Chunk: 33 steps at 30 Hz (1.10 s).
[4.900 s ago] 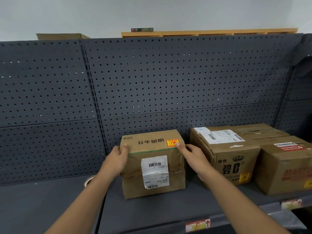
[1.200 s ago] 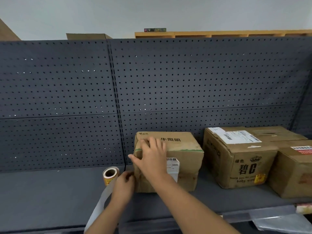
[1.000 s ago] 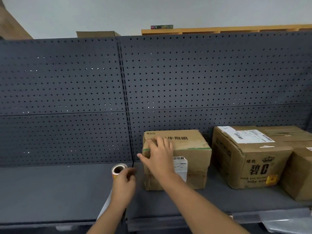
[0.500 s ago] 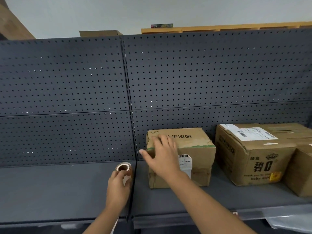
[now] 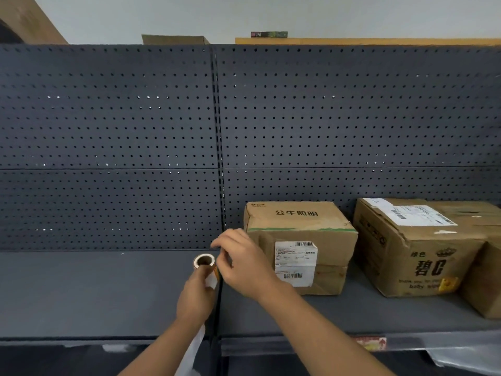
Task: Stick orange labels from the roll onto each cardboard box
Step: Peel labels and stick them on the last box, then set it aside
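My left hand (image 5: 195,297) grips the label roll (image 5: 204,261) upright above the grey shelf (image 5: 95,291), with a white backing strip (image 5: 189,354) trailing down from it. My right hand (image 5: 244,263) hovers at the roll's right side, fingers pinched at its edge; what they hold is too small to tell. Just right stands a cardboard box (image 5: 301,234) with black characters on top and a white shipping label on its front. A second box (image 5: 417,245) further right carries a small orange label (image 5: 448,284) low on its front.
A dark pegboard wall (image 5: 162,131) backs the shelf. A third box (image 5: 485,283) is cut off at the right edge. An orange price tag (image 5: 371,343) sits on the shelf's front lip, with clear plastic sheeting (image 5: 466,354) below it.
My right hand left the top of the first box and came down left to the roll. My left hand lifted the roll slightly off the shelf. The view shifted left.
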### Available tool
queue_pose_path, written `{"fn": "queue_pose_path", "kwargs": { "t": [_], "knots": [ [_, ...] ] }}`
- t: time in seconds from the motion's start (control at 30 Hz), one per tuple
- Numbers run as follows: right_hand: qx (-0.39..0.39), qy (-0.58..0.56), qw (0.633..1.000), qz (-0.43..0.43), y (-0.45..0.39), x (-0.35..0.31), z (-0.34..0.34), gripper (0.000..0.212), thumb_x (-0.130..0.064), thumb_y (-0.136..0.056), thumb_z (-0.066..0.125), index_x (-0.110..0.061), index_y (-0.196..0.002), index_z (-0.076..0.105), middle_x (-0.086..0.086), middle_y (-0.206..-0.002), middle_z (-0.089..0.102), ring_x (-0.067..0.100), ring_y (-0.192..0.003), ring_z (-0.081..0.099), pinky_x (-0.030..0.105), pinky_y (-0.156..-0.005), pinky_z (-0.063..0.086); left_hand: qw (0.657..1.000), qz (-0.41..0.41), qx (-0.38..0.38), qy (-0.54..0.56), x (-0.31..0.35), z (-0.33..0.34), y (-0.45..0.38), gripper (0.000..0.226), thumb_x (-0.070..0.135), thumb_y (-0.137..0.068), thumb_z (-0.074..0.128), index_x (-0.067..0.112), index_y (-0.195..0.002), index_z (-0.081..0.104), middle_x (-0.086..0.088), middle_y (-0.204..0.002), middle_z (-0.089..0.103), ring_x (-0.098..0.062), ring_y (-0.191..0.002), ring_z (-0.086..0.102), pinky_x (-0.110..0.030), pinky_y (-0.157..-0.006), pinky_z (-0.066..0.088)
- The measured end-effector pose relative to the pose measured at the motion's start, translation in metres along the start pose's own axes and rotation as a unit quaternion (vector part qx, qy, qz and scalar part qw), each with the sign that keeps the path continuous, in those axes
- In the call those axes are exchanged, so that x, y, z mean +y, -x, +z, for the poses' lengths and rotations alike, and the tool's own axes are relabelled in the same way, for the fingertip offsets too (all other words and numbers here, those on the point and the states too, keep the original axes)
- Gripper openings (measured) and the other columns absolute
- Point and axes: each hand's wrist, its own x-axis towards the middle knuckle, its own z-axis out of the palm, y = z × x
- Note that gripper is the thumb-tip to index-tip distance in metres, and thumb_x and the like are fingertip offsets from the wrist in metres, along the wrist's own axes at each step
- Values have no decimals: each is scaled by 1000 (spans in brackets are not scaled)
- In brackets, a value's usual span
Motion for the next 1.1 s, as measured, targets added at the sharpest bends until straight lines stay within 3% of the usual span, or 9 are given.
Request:
{"fn": "queue_pose_path", "kwargs": {
  "t": [0.13, 0.27, 0.33, 0.47, 0.57, 0.67, 0.9, 1.03, 1.1],
  "knots": [
    [-65, -10, 989, 131, 8, 4, 27, 20, -15, -99, 50, -13, -108, 68, -4, -109, 60, 12, -103, 52, 29, -87, 49, 1000, -4, -17, -14, -6, -1, -2, 50, 0, -91, 46, 35, -125, 49, 9, -100, 66, -15, -82, 65, -39, -64, 55],
    [-82, -23, 966, 242, 18, 16, 52, 24, -5, -96, 49, -11, -110, 68, 3, -113, 61, 19, -103, 60, 38, -91, 53, 1000, -3, -19, -12, -12, -1, -6, 54, -4, -87, 51, 32, -127, 48, 2, -107, 68, -20, -90, 65, -50, -75, 60],
    [-86, -34, 958, 271, 23, 20, 63, 28, -1, -97, 48, -11, -115, 66, 3, -117, 61, 18, -106, 61, 32, -94, 53, 1000, 1, -20, -9, -13, 0, -8, 54, -5, -86, 53, 30, -126, 49, 0, -103, 70, -21, -89, 66, -50, -73, 59],
    [-74, -56, 950, 299, 29, 27, 81, 28, -1, -98, 49, -11, -119, 66, 4, -119, 62, 16, -107, 60, 26, -93, 51, 999, -17, -8, 27, -13, 1, -8, 53, -5, -87, 54, 26, -130, 55, 3, -107, 70, -17, -92, 66, -41, -75, 58],
    [-77, -63, 941, 322, 32, 35, 93, 25, -3, -99, 51, -8, -116, 68, 8, -118, 66, 18, -106, 62, 26, -91, 51, 999, -22, 0, 35, -16, 1, -7, 34, 3, -95, 51, 25, -119, 61, 4, -88, 70, -14, -79, 66, -40, -70, 58],
    [-76, -69, 941, 324, 34, 39, 104, 20, -9, -100, 56, -9, -114, 71, 7, -115, 69, 18, -105, 65, 31, -93, 53, 999, -3, -16, 33, -17, -3, -5, 20, 16, -101, 55, 26, -113, 67, 7, -86, 71, -9, -81, 66, -32, -70, 56],
    [-42, -84, 938, 334, 32, 39, 119, 11, -16, -96, 67, -14, -104, 75, 0, -101, 73, 13, -94, 68, 32, -87, 56, 999, 20, -17, 41, -19, -7, -4, 22, 13, -102, 56, 26, -110, 72, 9, -89, 71, -5, -84, 65, -19, -68, 49],
    [-10, -79, 938, 337, 33, 39, 118, 2, -16, -94, 71, -15, -93, 73, -7, -88, 68, 7, -84, 64, 12, -70, 45, 998, 35, -20, 37, -19, -10, -6, 21, 12, -100, 62, 29, -101, 74, 12, -87, 73, -2, -83, 66, -10, -64, 45],
    [-8, -65, 939, 337, 35, 39, 119, 4, -15, -94, 71, -16, -91, 73, -11, -84, 65, 5, -81, 62, 10, -66, 41, 999, 31, -24, 37, -21, -10, -6, 17, 16, -97, 66, 31, -101, 74, 12, -85, 73, -1, -82, 67, -10, -64, 44]
  ]
}}
